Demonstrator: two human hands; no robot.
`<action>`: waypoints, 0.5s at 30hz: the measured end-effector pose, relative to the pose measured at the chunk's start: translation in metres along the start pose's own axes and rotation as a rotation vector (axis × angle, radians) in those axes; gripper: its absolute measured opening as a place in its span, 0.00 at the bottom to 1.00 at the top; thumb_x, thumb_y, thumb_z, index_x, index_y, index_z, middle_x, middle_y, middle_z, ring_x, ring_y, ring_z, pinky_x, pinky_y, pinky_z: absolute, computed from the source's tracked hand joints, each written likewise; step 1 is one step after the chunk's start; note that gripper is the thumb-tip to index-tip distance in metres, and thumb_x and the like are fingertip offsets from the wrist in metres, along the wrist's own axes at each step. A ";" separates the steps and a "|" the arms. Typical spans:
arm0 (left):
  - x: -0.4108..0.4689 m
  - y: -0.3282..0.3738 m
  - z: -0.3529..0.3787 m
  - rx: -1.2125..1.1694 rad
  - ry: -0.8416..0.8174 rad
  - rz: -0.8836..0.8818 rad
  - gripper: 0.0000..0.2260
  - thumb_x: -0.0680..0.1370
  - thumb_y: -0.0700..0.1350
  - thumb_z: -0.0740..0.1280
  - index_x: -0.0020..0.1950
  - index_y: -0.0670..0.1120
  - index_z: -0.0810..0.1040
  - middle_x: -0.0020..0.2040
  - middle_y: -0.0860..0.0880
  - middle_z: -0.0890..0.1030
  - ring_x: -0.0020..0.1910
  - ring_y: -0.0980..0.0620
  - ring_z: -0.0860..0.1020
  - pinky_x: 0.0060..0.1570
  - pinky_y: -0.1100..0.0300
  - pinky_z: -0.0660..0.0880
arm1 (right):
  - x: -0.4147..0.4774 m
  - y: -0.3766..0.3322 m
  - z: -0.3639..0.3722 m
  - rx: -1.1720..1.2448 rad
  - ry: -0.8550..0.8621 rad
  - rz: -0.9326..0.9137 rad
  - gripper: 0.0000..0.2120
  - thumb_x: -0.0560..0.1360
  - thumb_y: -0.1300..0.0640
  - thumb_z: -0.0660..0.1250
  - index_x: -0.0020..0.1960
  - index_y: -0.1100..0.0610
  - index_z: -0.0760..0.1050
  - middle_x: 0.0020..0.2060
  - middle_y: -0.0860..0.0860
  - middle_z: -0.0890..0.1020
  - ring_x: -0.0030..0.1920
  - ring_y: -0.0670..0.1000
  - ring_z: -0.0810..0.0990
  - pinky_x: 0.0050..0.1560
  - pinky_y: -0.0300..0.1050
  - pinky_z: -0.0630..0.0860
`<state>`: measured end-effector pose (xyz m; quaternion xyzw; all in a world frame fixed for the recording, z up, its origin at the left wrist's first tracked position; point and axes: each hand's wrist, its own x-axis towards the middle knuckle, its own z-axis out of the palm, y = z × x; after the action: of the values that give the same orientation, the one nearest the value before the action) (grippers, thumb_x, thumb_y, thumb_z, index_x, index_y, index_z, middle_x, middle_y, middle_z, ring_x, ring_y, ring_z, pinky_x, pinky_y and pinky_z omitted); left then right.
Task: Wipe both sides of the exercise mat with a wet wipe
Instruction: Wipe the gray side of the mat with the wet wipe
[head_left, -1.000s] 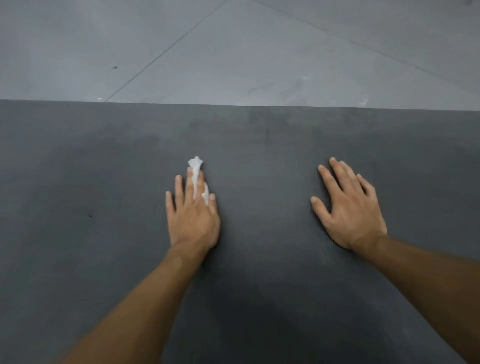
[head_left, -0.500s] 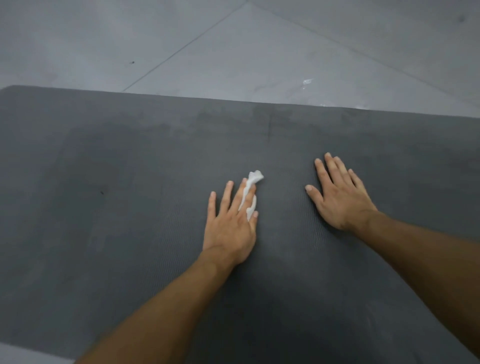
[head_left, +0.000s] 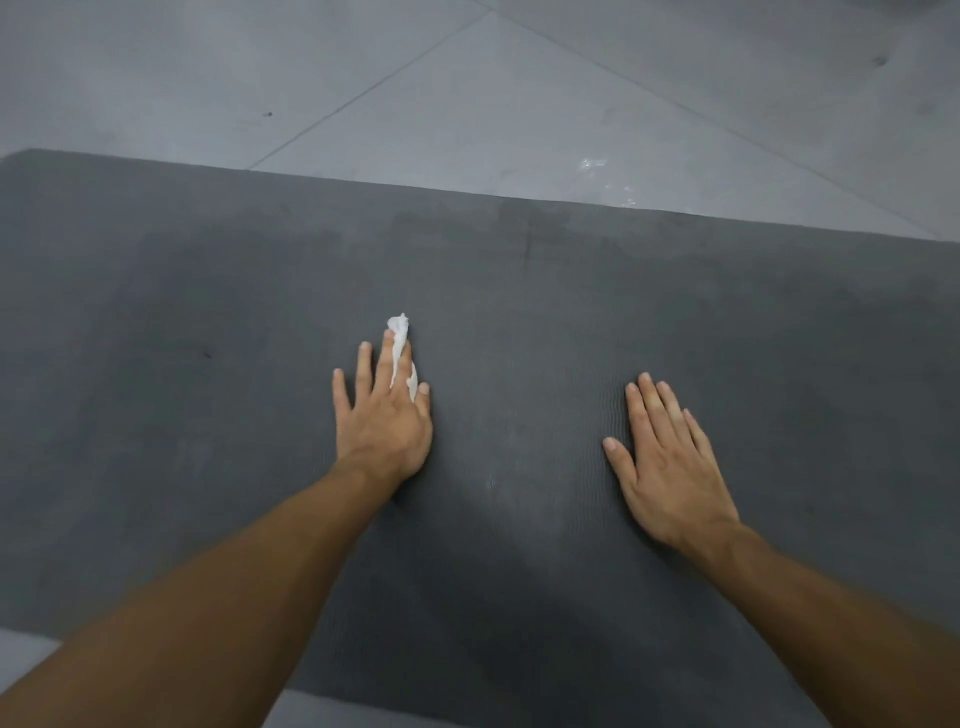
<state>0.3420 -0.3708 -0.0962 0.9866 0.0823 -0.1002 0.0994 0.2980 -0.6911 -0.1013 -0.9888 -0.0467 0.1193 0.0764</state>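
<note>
1. Dark grey mat (head_left: 208, 270) lies flat on the tiled floor (head_left: 467, 104).
2. Left hand (head_left: 384, 426) presses the white wipe (head_left: 400, 330) onto the mat, fingers (head_left: 363, 366) straight and slightly spread.
3. Wipe sits under the fingers on the thumb side; its crumpled end projects past the fingertips.
4. Right hand (head_left: 670, 467) rests flat on the mat, fingers extended, holding nothing, well apart from the wipe.
</note>
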 end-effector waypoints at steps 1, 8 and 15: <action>-0.007 0.009 0.004 -0.013 -0.003 0.028 0.29 0.86 0.55 0.48 0.85 0.51 0.44 0.85 0.56 0.40 0.83 0.50 0.40 0.80 0.41 0.38 | -0.002 -0.001 0.000 0.006 -0.006 0.005 0.36 0.82 0.36 0.35 0.85 0.54 0.40 0.84 0.48 0.40 0.82 0.46 0.34 0.80 0.45 0.35; -0.082 0.074 0.033 0.029 -0.116 0.408 0.30 0.84 0.57 0.40 0.85 0.50 0.43 0.85 0.54 0.39 0.83 0.50 0.36 0.80 0.39 0.36 | -0.005 -0.007 -0.002 0.013 -0.014 0.043 0.33 0.85 0.38 0.38 0.84 0.53 0.39 0.83 0.47 0.38 0.81 0.46 0.33 0.79 0.45 0.34; -0.083 0.055 0.032 0.099 -0.099 0.462 0.28 0.84 0.57 0.40 0.85 0.52 0.44 0.85 0.55 0.41 0.83 0.49 0.38 0.80 0.40 0.36 | -0.004 -0.008 -0.004 0.011 -0.037 0.052 0.34 0.85 0.39 0.43 0.85 0.54 0.39 0.84 0.48 0.39 0.82 0.47 0.35 0.80 0.46 0.37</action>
<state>0.2664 -0.4426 -0.0994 0.9767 -0.1556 -0.1268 0.0753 0.2941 -0.6842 -0.0948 -0.9869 -0.0218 0.1398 0.0777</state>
